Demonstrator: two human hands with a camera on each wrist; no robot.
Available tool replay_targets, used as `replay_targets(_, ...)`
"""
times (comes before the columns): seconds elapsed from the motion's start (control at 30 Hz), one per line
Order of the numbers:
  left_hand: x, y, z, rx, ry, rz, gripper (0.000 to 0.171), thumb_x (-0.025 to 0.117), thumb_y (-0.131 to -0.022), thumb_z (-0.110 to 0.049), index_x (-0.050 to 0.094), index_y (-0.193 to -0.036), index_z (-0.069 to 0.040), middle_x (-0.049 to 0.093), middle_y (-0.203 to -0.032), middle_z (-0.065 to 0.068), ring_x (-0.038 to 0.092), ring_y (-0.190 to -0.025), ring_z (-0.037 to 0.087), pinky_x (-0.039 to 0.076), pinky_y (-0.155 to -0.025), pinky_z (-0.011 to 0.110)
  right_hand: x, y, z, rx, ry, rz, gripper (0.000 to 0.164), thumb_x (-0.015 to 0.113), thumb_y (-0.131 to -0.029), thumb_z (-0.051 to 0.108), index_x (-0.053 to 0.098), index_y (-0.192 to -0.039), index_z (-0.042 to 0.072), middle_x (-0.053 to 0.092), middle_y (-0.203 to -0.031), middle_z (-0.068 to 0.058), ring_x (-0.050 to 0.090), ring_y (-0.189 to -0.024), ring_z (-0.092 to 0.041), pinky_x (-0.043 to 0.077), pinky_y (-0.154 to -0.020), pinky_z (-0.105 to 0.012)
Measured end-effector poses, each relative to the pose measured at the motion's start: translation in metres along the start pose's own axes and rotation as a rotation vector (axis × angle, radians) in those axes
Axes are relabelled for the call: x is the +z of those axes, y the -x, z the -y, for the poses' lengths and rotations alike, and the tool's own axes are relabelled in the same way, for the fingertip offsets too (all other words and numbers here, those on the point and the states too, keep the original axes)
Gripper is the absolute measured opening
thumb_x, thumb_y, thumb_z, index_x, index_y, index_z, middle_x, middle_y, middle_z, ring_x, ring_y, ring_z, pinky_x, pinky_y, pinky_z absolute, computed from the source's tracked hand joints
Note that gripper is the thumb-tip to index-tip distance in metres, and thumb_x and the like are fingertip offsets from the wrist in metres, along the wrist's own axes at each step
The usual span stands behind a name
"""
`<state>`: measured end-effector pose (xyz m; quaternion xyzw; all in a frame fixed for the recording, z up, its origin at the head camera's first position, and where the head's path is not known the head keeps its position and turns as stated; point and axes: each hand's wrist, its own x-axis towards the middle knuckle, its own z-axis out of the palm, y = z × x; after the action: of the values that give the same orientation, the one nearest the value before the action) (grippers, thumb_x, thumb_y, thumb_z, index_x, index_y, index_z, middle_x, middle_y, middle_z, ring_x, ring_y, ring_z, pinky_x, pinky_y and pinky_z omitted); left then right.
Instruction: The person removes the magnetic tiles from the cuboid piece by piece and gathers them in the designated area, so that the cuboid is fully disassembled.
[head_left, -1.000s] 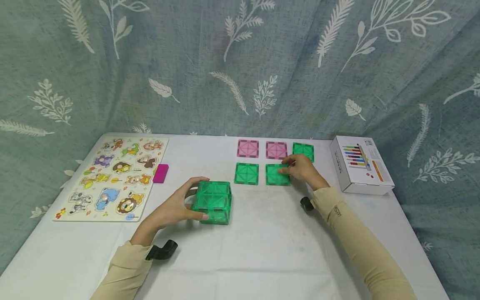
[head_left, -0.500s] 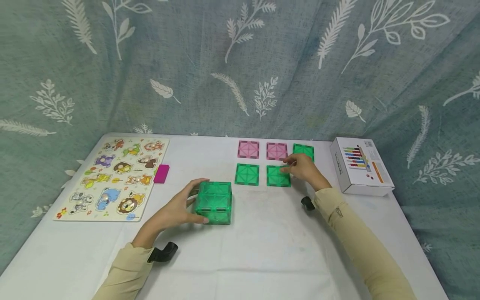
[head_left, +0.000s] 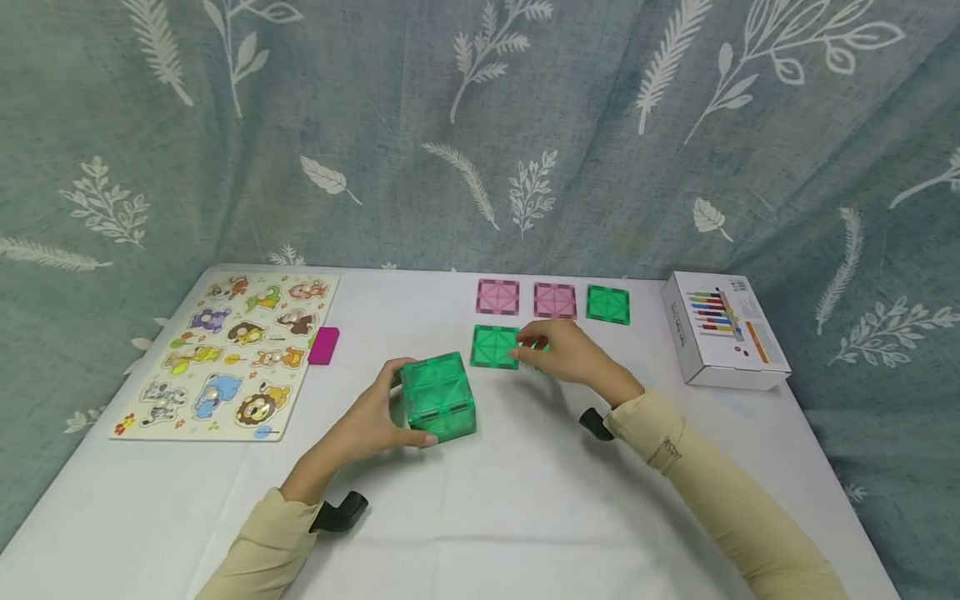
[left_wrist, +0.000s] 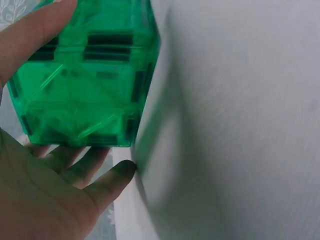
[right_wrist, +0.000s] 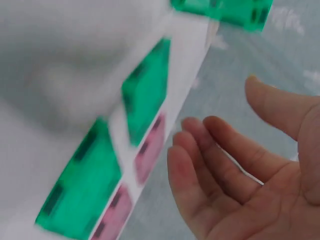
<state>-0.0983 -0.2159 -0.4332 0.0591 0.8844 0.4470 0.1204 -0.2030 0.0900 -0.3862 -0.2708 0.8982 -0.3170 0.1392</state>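
Observation:
My left hand (head_left: 371,421) grips a see-through green cube (head_left: 438,396) of magnetic tiles, thumb on its near side and fingers behind. In the left wrist view, the cube (left_wrist: 75,95) sits between thumb and fingers. Whether it touches the table is hard to tell. Over the front row of flat tiles hovers my right hand (head_left: 558,354), with thumb and fingers apart and nothing between them in the right wrist view. Just left of its fingertips lies a green square tile (head_left: 493,346). Another green tile (right_wrist: 147,90) is mostly hidden under the right hand in the head view.
Behind the front row lie two pink tiles (head_left: 498,297) and a green tile (head_left: 608,305). An animal peg puzzle board (head_left: 232,358) lies at left, with a magenta block (head_left: 323,346) by its edge. A white box (head_left: 723,329) stands at right, and a patterned curtain hangs behind.
My right hand has moved left from beside the right front green tile to above it, uncovering the back green tile. My left hand has turned the cube and shifted it slightly right.

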Motion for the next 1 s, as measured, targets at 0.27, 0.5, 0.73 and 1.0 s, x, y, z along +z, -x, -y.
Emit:
replay_targets(0.27, 0.009, -0.002, -0.005, 0.015, 0.018, -0.036, 0.111, 0.094, -0.068, -0.032, 0.024, -0.152, -0.016, 0.042, -0.153, 0.018, 0.037, -0.144, 0.051, 0.036, -0.113, 0.067, 0.006, -0.002, 0.032, -0.021, -0.107, 0.142, 0.047, 0.06, -0.101, 0.038, 0.063, -0.134, 0.005, 0.069, -0.129, -0.01, 0.066, -0.119, -0.025, 0.055, -0.098, -0.042)
replay_targets(0.5, 0.015, -0.003, -0.01, 0.021, 0.014, -0.051, 0.11, 0.093, -0.069, -0.032, 0.024, -0.152, -0.011, 0.042, -0.152, 0.018, 0.04, -0.143, 0.044, 0.037, -0.113, 0.063, 0.014, -0.013, 0.044, 0.101, -0.238, 0.332, 0.057, 0.061, -0.099, 0.047, 0.055, -0.142, 0.01, 0.068, -0.128, -0.005, 0.064, -0.121, -0.021, 0.049, -0.107, -0.047)
replay_targets(0.73, 0.019, -0.004, -0.01, 0.021, 0.014, -0.041, 0.11, 0.093, -0.07, -0.032, 0.023, -0.152, -0.011, 0.041, -0.153, 0.018, 0.039, -0.144, 0.043, 0.036, -0.114, 0.064, 0.028, -0.021, 0.048, 0.201, -0.371, 0.355, 0.071, 0.062, -0.097, 0.047, 0.042, -0.151, 0.004, 0.058, -0.144, -0.012, 0.064, -0.123, -0.022, 0.048, -0.11, -0.045)
replay_targets(1.0, 0.019, -0.004, -0.011, 0.018, 0.007, -0.043, 0.111, 0.093, -0.069, -0.034, 0.023, -0.152, -0.012, 0.041, -0.153, 0.017, 0.038, -0.145, 0.042, 0.036, -0.114, 0.063, 0.039, -0.021, 0.05, 0.26, -0.491, 0.284, 0.071, 0.068, -0.096, 0.036, 0.041, -0.15, -0.002, 0.053, -0.147, -0.019, 0.062, -0.127, -0.029, 0.049, -0.11, -0.045)
